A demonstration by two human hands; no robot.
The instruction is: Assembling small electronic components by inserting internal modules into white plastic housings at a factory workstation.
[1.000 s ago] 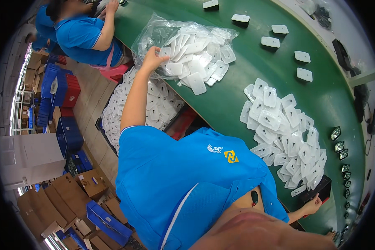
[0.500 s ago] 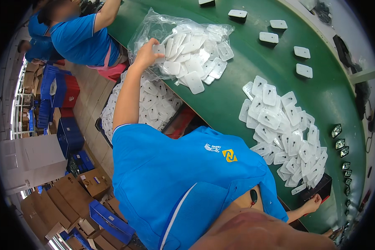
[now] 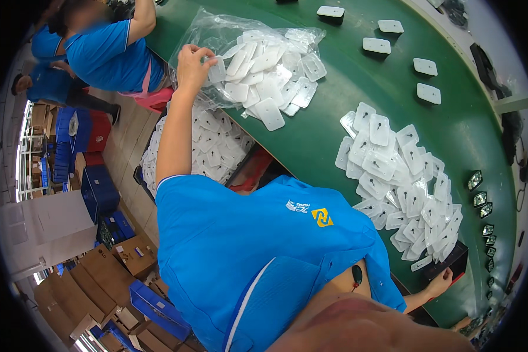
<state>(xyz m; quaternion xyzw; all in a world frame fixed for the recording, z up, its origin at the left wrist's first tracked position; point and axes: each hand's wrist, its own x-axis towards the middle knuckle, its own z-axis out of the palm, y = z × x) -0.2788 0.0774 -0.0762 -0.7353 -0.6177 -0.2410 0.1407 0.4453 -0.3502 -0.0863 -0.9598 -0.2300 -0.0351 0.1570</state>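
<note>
My left hand (image 3: 195, 66) reaches to the near side of a clear plastic bag (image 3: 208, 29). Its fingers are curled with the tips drawn together; whether they pinch the film or a plate is unclear. One translucent white plate (image 3: 217, 70) stands beside the fingertips, and a heap of similar rounded plates (image 3: 268, 94) spills from the bag. My right hand (image 3: 440, 284) has its fingers against the near side of a black box (image 3: 454, 258) with a red edge. Next to that box lies a pile of white plates (image 3: 387, 164) with small dark parts on them.
Several black blocks with white tops (image 3: 376, 46) stand along the far side of the green table (image 3: 322, 141). Shiny dark pieces (image 3: 480, 199) line the right. Below the table's left edge is a bin of white plates (image 3: 205, 146). A co-worker (image 3: 100, 50) sits at upper left.
My left hand has moved left and slightly away from the plate by its fingers, and its fingertips have closed together. My right hand stays by the black box. Another person at far left has turned and leaned.
</note>
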